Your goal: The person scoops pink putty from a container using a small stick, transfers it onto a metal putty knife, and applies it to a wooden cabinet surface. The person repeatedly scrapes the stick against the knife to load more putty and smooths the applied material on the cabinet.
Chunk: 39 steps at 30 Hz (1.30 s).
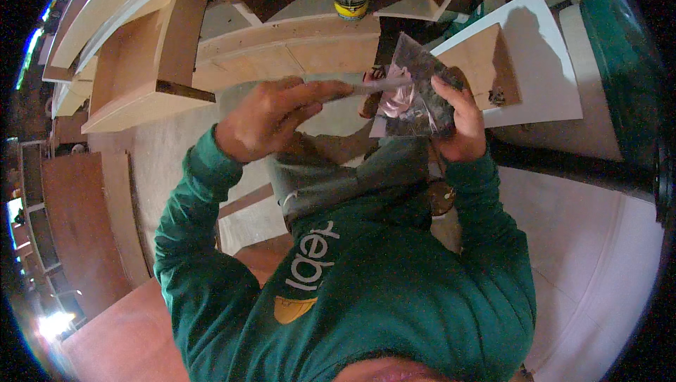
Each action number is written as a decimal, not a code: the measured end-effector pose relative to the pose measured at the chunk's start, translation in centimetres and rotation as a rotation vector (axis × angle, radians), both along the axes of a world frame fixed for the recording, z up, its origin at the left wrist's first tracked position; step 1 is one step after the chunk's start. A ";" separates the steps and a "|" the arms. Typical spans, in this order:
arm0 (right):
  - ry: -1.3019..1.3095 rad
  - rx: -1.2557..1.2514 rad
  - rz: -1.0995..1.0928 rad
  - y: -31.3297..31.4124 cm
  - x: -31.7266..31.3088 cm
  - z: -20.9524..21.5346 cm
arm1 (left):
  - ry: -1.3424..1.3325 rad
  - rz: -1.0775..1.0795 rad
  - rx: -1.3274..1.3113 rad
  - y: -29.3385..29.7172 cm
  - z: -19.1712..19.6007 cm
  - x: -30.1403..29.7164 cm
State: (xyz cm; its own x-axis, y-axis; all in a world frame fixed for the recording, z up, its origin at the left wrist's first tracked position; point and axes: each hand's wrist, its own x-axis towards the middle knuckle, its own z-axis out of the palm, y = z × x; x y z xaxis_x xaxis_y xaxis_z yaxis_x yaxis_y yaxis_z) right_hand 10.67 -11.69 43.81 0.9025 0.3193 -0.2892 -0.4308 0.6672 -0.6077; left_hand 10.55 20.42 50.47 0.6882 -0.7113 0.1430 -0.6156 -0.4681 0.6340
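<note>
My right hand [459, 120] grips a clear crinkled plastic bag [415, 90] with dark small pieces inside, held up in front of my chest. My left hand [271, 116] is closed around a thin grey rod-like tool [380, 85] whose tip reaches the bag's open edge. Both arms wear green sleeves. What exactly lies in the bag is too blurred to tell.
Plywood panels and an open wooden box frame [151, 65] stand at the upper left. A yellow-labelled can [351, 6] sits at the top centre. A white board [542, 65] with a brown panel [486, 65] lies at the right. Brown boards [77, 220] lie at the left.
</note>
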 end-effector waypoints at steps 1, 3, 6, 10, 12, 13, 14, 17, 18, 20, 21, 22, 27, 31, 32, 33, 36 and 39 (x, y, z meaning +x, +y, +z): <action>0.004 -0.002 0.018 0.1 0.0 0.3 | -0.051 0.019 0.023 0.1 -0.2 0.0; 0.010 -0.006 0.047 0.1 0.2 0.7 | 0.125 -0.011 0.033 -0.1 0.6 -0.8; -0.013 -0.093 -0.004 0.1 0.4 0.3 | 0.116 0.000 -0.045 -0.2 -0.5 -0.7; -0.049 -0.218 -0.078 0.6 0.4 0.3 | 0.258 -0.003 -0.054 -0.3 -0.4 -1.9; -0.040 -0.180 -0.160 1.6 -0.1 1.1 | 0.160 0.027 -0.130 -0.3 -1.5 -1.7; -0.060 -0.191 -0.150 1.7 0.0 1.0 | 0.111 0.045 -0.167 -0.2 -1.9 -1.7; -0.079 -0.201 -0.140 1.7 0.1 0.9 | 0.161 0.037 -0.154 -0.1 -1.9 -2.0; -0.071 -0.177 -0.185 1.5 0.1 0.3 | 0.290 0.031 -0.165 -0.2 -1.8 -2.4; -0.056 -0.157 -0.203 1.5 0.0 0.1 | 0.326 0.061 -0.199 -0.2 -1.7 -2.5; -0.025 -0.156 -0.175 1.5 -0.1 0.4 | 0.345 0.086 -0.201 -0.3 -1.6 -2.9; -0.012 -0.157 -0.166 1.4 -0.1 0.5 | 0.328 0.077 -0.170 -0.3 -1.5 -3.0; -0.012 -0.164 -0.157 1.4 0.0 0.7 | 0.310 0.068 -0.139 -0.4 -1.4 -3.0; -0.036 -0.200 -0.093 1.3 -0.4 0.8 | 0.281 0.139 -0.114 -0.5 -0.8 -1.9; -0.060 -0.248 -0.113 1.3 -0.1 0.3 | 0.160 0.027 -0.062 -0.4 -1.9 -1.8; -0.039 -0.239 -0.108 1.4 -0.3 0.9 | 0.158 0.008 -0.061 -0.2 -2.1 -1.5; -0.017 -0.229 -0.099 1.5 -0.5 1.3 | 0.157 -0.008 -0.059 0.1 -2.5 -1.4; -0.028 -0.210 -0.027 1.1 -0.5 1.8 | 0.213 0.022 -0.053 0.1 -2.2 -0.6; -0.076 -0.234 -0.010 0.9 -0.2 1.5 | 0.208 -0.028 -0.134 -0.5 -1.8 -0.9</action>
